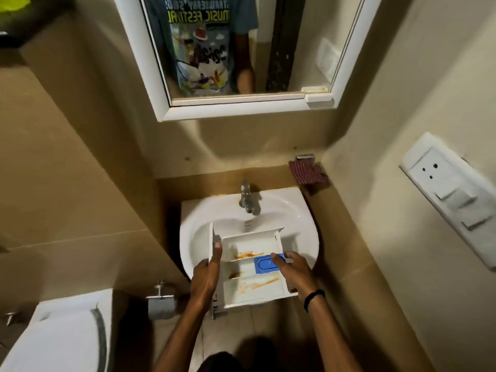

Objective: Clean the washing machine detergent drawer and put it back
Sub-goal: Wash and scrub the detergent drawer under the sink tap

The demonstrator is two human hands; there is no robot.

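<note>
A white detergent drawer [252,264] lies across the front of the white sink [303,232], its compartments facing up. Orange-brown stains streak the compartments, and a blue insert [264,265] sits in the middle one. My left hand [206,275] grips the drawer's left front panel, thumb on the inner side. My right hand [291,269] holds the right edge, fingers resting on the blue insert. The drawer's near end sticks out past the sink's front rim.
A metal tap [247,197] stands at the back of the sink, with no water running. A checked red cloth [308,173] lies on the ledge at the back right. A toilet [56,336] and paper holder [161,299] are at the left, a socket panel [453,197] on the right wall.
</note>
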